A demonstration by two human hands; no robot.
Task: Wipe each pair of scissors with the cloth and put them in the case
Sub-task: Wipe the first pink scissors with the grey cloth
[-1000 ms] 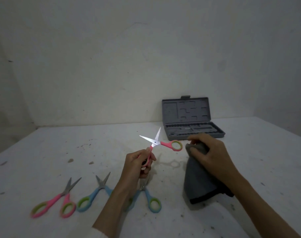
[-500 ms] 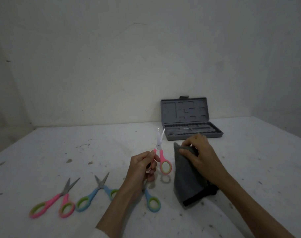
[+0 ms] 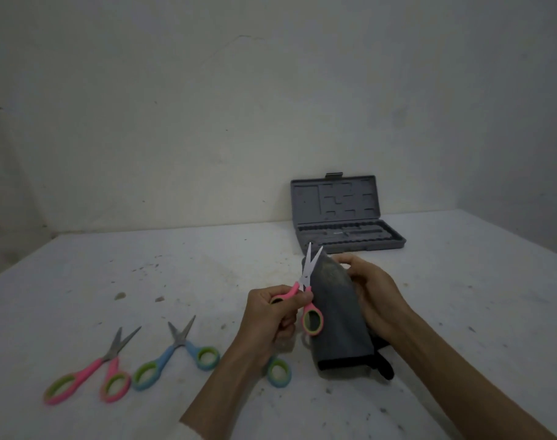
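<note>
I'm bringing the grey cloth in my right hand up against the pink scissors, blades now nearly closed.

A stained white worktop carries an open grey case by the wall, pink-handled scissors and two blue-handled pairs, one partly hidden.

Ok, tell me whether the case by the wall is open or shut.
Open: the case has its lid raised against the wall, showing the moulded tray.

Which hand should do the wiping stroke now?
Right, probably. The right hand grips the cloth beside the blades, while the left hand only holds the pink scissors by a handle.
</note>
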